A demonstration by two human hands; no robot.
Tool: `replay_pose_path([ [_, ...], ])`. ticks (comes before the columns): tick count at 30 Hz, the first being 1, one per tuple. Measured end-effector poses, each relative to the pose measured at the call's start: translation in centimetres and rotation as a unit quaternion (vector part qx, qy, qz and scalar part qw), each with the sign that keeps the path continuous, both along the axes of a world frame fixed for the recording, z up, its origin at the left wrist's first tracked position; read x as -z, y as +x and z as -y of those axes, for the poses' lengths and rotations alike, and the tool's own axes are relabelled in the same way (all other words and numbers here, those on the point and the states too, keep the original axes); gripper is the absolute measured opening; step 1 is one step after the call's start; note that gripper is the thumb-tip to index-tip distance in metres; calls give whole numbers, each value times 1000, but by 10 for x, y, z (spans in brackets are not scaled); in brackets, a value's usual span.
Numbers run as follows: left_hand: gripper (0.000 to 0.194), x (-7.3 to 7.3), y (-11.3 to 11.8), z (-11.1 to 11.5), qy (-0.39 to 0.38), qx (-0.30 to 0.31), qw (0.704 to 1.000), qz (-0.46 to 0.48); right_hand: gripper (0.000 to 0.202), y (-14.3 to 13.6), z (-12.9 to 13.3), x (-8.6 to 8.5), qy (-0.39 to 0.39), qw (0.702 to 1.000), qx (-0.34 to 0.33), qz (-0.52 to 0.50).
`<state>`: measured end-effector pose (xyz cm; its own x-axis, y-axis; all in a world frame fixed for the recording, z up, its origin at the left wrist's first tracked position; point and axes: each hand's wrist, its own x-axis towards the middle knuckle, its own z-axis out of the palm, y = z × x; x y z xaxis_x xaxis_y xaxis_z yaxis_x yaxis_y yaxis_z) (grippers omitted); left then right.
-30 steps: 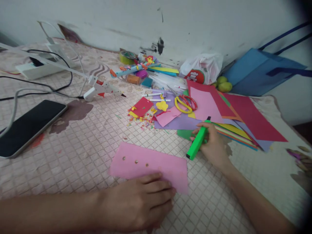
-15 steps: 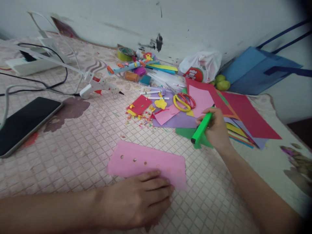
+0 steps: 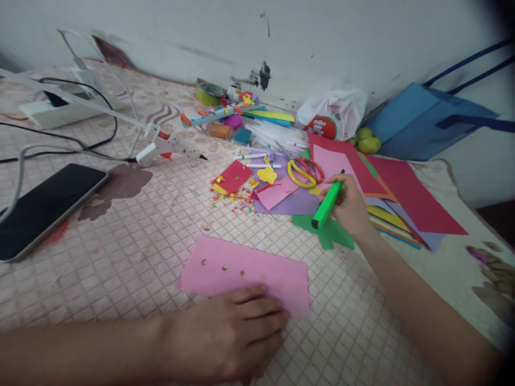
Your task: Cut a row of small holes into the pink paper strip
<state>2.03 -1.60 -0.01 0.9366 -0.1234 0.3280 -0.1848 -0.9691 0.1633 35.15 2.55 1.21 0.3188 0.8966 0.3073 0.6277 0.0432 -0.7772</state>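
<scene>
A pink paper strip [image 3: 257,268] lies flat on the quilted cloth, with several small holes and faint marks in a row. My left hand [image 3: 237,332] rests palm down on its lower edge, fingers stretched out, covering part of it. My right hand [image 3: 350,206] is closed around a long, flat green tool [image 3: 328,206] with a black end; the frames do not settle whether it is a cutter or a marker. That hand is raised at the right, near green paper [image 3: 338,236] and a pair of scissors [image 3: 303,174] with yellow and red handles.
At the left are a glue gun [image 3: 167,145], a phone [image 3: 52,203], and a power strip [image 3: 64,107] with cables. Coloured sheets [image 3: 422,193] spread at the right. Behind are a plastic bag [image 3: 338,115], a blue bag [image 3: 426,123], tape [image 3: 210,94] and paper scraps [image 3: 233,177].
The green tool and my right hand have shifted slightly left. My left hand stays on the pink strip; the whole view has moved a little.
</scene>
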Motion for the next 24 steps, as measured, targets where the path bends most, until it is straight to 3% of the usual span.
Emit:
replay_pose_path([
  [5,34,3,1,1,-8,0,1000,9,41,-41,-21,-24,7,993,-87,-82],
  [7,35,3,1,1,-12,3,1000,9,41,-64,-33,-22,2,976,-165,-139],
  [11,36,1,1,0,-18,5,1000,7,37,-97,-54,-11,-10,963,-224,-149],
  [24,35,0,1,-1,-10,3,1000,14,39,-101,-64,-5,37,963,-226,-140],
])
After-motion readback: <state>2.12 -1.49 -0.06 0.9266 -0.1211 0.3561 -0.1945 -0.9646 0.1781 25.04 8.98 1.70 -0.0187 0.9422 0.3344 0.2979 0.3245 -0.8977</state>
